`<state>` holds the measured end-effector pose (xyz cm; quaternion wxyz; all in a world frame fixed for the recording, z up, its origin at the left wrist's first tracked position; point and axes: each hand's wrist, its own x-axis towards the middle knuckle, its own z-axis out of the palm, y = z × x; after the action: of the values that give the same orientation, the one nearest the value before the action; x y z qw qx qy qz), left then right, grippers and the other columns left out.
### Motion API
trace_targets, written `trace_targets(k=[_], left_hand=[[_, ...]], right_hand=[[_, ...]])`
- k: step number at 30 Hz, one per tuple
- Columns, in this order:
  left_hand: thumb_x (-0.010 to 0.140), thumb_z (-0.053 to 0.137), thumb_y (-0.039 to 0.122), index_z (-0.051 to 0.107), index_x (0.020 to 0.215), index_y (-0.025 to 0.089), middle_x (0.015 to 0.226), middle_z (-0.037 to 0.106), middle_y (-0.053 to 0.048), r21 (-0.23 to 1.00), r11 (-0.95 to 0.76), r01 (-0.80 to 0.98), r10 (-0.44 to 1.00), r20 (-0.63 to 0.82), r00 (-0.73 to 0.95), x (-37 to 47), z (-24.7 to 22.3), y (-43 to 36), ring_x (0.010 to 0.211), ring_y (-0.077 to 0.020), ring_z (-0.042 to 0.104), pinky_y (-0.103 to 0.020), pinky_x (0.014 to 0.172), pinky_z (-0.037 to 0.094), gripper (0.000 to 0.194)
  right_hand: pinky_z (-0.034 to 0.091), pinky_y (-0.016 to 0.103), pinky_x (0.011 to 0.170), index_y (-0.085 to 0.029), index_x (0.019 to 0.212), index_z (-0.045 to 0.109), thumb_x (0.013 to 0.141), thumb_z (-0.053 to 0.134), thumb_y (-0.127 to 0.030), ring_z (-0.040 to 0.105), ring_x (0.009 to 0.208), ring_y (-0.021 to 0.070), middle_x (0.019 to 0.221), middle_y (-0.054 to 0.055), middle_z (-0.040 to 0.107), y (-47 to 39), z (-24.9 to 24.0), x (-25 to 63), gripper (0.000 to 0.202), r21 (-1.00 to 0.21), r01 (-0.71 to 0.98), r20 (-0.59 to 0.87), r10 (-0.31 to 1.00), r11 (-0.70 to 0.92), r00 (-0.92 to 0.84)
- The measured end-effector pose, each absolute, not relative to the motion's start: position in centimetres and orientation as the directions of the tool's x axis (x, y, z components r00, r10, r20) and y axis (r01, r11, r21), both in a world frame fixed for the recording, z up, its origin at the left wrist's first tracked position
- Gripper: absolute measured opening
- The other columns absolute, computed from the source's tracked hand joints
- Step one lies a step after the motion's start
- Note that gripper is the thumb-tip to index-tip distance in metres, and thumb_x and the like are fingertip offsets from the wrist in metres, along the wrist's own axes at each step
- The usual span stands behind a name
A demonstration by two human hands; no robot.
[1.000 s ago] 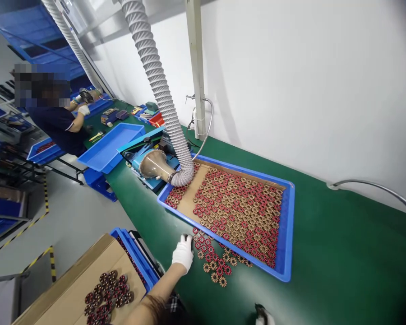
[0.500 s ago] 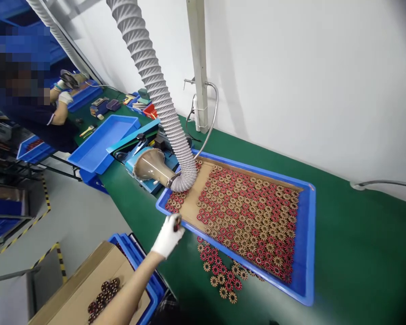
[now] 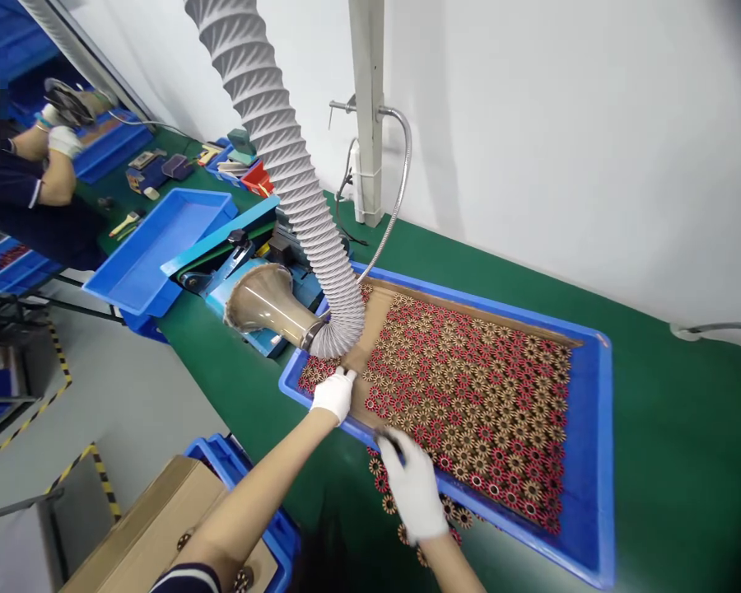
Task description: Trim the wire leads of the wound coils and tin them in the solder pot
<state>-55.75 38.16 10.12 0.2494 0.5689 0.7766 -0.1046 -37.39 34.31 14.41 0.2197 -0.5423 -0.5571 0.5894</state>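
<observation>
My left hand [image 3: 335, 395], in a white glove, reaches over the near rim of the blue tray [image 3: 593, 461]. Its closed fingertips are down at the bare cardboard strip [image 3: 376, 319], with a small dark bit showing between them. My right hand [image 3: 412, 486], gloved too and blurred, is curled at the tray's near edge, above loose ring cores on the table. Something dark shows by its thumb and fingers, too smeared to name. Many red and tan slotted ring cores [image 3: 469, 387] cover the tray's cardboard; a smaller group of cores [image 3: 314, 372] lies left of the strip.
A grey ribbed hose [image 3: 296, 165] with a tan funnel [image 3: 265, 301] hangs over a blue belt machine [image 3: 222, 272], left of the tray. Nearer me is a cardboard-lined blue bin [image 3: 287, 535]. A co-worker's gloved hand [image 3: 65, 142] and another blue tray [image 3: 166, 239] are farther left.
My left hand, earlier outside the tray with a dark red ring core, has moved right and over its rim. My right hand has come into view. The view has shifted right.
</observation>
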Motion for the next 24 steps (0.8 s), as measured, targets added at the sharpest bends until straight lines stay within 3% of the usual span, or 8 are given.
trace_targets(k=[7, 11, 15, 19, 24], left_hand=[[0.087, 0.042, 0.022, 0.041, 0.121, 0.029, 0.131, 0.039, -0.006, 0.234, 0.385, 0.893, 0.897, -0.320, -0.304, -57.5, 13.1, 34.0, 0.094, -0.0198, 0.056, -0.031, 0.075, 0.048, 0.035], [0.088, 0.041, 0.022, 0.052, 0.106, 0.025, 0.113, 0.054, -0.002, 0.392, 0.416, 0.821, 0.909, -0.170, -0.380, -58.6, 13.1, 29.5, 0.096, -0.0175, 0.055, -0.030, 0.085, 0.044, 0.022], [0.086, 0.042, 0.024, 0.055, 0.089, 0.019, 0.094, 0.059, -0.005, 0.529, 0.450, 0.720, 0.869, -0.073, -0.489, -57.8, 10.8, 25.7, 0.089, -0.0160, 0.056, -0.028, 0.081, 0.046, 0.015], [0.082, 0.046, 0.024, 0.054, 0.085, 0.019, 0.087, 0.059, -0.004, 0.558, 0.529, 0.640, 0.800, -0.077, -0.595, -56.6, 7.7, 22.5, 0.084, -0.0158, 0.057, -0.028, 0.076, 0.048, 0.010], [0.074, 0.055, 0.020, 0.059, 0.079, 0.024, 0.087, 0.061, -0.001, 0.515, 0.561, 0.648, 0.809, -0.178, -0.559, -56.0, 5.5, 20.4, 0.081, -0.0156, 0.057, -0.028, 0.076, 0.046, 0.007]], right_hand=[[0.043, 0.031, 0.090, -0.016, 0.110, 0.056, 0.074, 0.047, -0.020, 0.057, 0.101, 0.0171, 0.111, 0.007, 0.062, 39.2, 10.1, -45.2, 0.037, -0.877, 0.281, -0.474, 0.795, -0.389, -0.380], [0.044, 0.033, 0.086, -0.014, 0.110, 0.054, 0.068, 0.054, -0.011, 0.059, 0.094, 0.0185, 0.107, 0.009, 0.063, 39.0, 8.5, -47.9, 0.042, -0.835, 0.347, -0.538, 0.765, -0.427, -0.355], [0.047, 0.037, 0.080, -0.014, 0.107, 0.054, 0.077, 0.058, -0.016, 0.060, 0.087, 0.0178, 0.102, 0.008, 0.061, 39.3, 7.4, -49.9, 0.030, -0.805, 0.404, -0.572, 0.750, -0.435, -0.332], [0.048, 0.039, 0.078, -0.016, 0.108, 0.053, 0.085, 0.052, -0.030, 0.057, 0.091, 0.0180, 0.108, 0.006, 0.057, 40.1, 6.6, -51.0, 0.027, -0.822, 0.407, -0.544, 0.762, -0.399, -0.352], [0.050, 0.037, 0.074, -0.015, 0.108, 0.053, 0.085, 0.051, -0.032, 0.058, 0.086, 0.0167, 0.105, 0.006, 0.057, 41.0, 6.7, -51.3, 0.028, -0.863, 0.371, -0.483, 0.778, -0.343, -0.403]])
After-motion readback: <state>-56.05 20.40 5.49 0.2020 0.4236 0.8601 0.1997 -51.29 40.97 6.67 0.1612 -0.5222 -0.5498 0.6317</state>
